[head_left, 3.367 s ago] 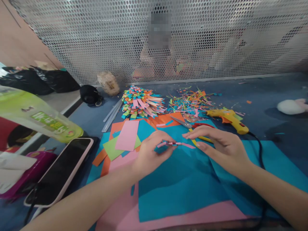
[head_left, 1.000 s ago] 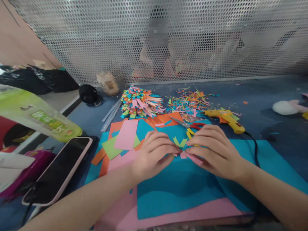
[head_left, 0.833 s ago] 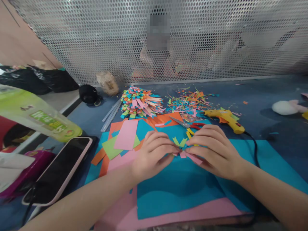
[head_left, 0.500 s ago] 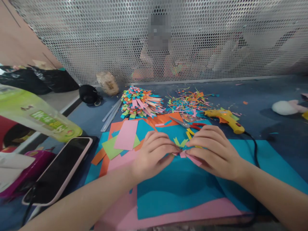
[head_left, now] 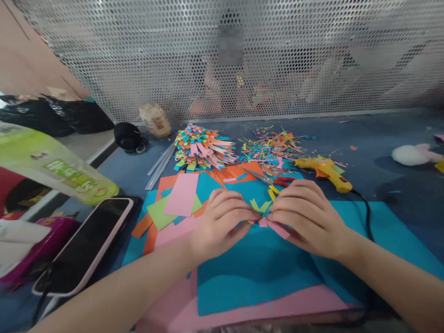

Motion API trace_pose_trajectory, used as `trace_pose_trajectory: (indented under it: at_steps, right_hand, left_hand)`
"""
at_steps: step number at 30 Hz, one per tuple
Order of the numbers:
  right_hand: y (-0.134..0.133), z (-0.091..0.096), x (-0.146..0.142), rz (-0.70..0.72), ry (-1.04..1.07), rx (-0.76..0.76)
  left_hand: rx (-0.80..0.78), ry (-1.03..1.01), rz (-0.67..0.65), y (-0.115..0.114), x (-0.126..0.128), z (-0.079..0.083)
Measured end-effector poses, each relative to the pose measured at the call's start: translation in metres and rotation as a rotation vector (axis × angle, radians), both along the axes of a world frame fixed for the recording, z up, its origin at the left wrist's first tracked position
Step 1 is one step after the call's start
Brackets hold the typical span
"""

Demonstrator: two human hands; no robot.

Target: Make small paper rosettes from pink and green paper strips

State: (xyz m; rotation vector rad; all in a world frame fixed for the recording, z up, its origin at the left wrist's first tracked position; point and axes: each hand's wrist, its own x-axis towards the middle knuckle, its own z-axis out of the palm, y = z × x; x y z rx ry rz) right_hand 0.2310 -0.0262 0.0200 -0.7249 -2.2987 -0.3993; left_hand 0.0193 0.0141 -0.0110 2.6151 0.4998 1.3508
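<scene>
Between my two hands is a pink paper strip (head_left: 279,230), held just above a blue paper sheet (head_left: 253,273). My left hand (head_left: 225,224) pinches its left end, fingers closed. The fingers of my right hand (head_left: 307,217) are closed on its right part, and a pink tail sticks out beneath them. Right behind the fingertips, small green paper pieces (head_left: 260,206) show. Scissors (head_left: 265,178) with red and yellow handles lie past my right hand, which partly covers them. What the fingertips press on is partly hidden.
A yellow glue gun (head_left: 326,171) with a black cord lies at right. Behind are a fringed paper bundle (head_left: 203,148) and a heap of paper shreds (head_left: 274,148). At left are a phone (head_left: 86,247), a green bottle (head_left: 58,162) and clear glue sticks (head_left: 160,166). Perforated metal (head_left: 166,60) stands behind.
My hands stay almost in place, still pinching the pink strip, whose middle has shifted very slightly. Little else differs, apart from the reflection in the metal panel.
</scene>
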Motion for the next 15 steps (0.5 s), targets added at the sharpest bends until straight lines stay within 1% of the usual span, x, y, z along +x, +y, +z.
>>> trace_pose_trajectory:
  at_steps: [10,13,15]
  right_hand:
    - [-0.0006,0.0017,-0.0015,-0.015,0.002,-0.007]
    - [0.0008,0.0009,-0.0023,-0.027,0.024,-0.016]
    - [0.0016,0.0006,-0.0029,-0.051,0.067,-0.05]
  left_hand:
    - [-0.014,0.002,0.002,0.0002,0.0008,-0.0002]
    - [-0.075,-0.025,0.009,0.0001,0.0027,0.0014]
    - [-0.156,-0.055,0.016,-0.0003,0.0043,0.0017]
